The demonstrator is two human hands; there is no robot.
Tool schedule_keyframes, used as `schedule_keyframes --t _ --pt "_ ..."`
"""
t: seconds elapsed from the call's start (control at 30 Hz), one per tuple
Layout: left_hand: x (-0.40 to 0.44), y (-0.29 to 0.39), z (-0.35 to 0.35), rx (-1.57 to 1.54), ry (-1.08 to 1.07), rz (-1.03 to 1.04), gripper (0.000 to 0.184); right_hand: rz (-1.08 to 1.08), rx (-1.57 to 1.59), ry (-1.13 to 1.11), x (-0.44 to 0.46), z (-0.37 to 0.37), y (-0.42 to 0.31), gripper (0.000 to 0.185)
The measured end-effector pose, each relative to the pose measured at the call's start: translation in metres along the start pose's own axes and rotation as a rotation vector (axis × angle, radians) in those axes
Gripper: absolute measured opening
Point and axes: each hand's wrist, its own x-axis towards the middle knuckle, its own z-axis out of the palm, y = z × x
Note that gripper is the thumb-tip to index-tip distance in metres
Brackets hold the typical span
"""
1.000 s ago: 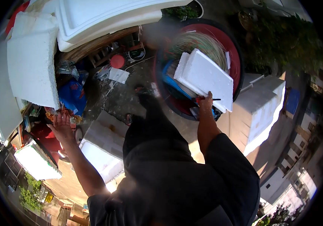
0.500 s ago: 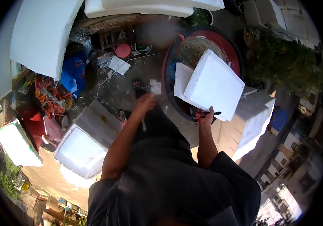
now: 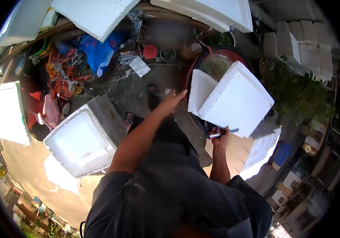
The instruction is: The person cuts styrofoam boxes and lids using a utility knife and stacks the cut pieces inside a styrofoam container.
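My right hand (image 3: 220,137) is closed around a small red and black cutter (image 3: 216,135) with its blade out, at the lower edge of a white foam slab (image 3: 239,99). That slab leans over a smaller foam piece (image 3: 201,89), both resting on a round dark-rimmed red tub (image 3: 190,73). Coiled pale strands (image 3: 215,65) show inside the tub behind them. My left hand (image 3: 173,101) is empty, fingers stretched toward the smaller foam piece, just left of the tub and apart from it.
An open white foam box (image 3: 83,139) stands at the lower left. Beyond it lie a pink object (image 3: 51,112), orange netting-like scraps (image 3: 63,85) and a blue bag (image 3: 98,51). Large foam boxes (image 3: 96,16) line the top. Another box (image 3: 253,146) stands right of my right hand.
My left hand has swung from the far left across to the tub. The large slab now stands tilted apart from the smaller piece. The view has shifted.
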Motion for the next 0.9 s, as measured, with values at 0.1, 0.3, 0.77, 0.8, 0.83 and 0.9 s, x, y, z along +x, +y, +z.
schedule_keyframes --t 0.1,0.3,0.77,0.8,0.83,0.9 --pt "-0.006 -0.019 0.020 -0.368 -0.166 0.086 0.070 0.055 -0.054 -0.097 -0.009 -0.011 0.014 0.029" --pt "-0.021 -0.055 -0.011 -0.517 -0.161 0.286 0.053 0.142 -0.145 -0.206 -0.010 0.005 0.032 0.033" --pt "-0.167 -0.158 -0.143 -0.227 0.519 0.542 0.062 0.452 -0.876 -0.468 -0.061 0.119 0.142 0.025" --pt "-0.177 -0.168 -0.150 -0.272 0.562 0.543 0.062 0.460 -0.950 -0.478 -0.064 0.124 0.154 0.023" --pt "-0.187 -0.181 -0.154 -0.317 0.595 0.546 0.063 0.458 -1.022 -0.483 -0.065 0.130 0.164 0.021" --pt "-0.198 -0.207 -0.162 -0.396 0.658 0.569 0.064 0.411 -1.169 -0.473 -0.080 0.142 0.185 0.021"
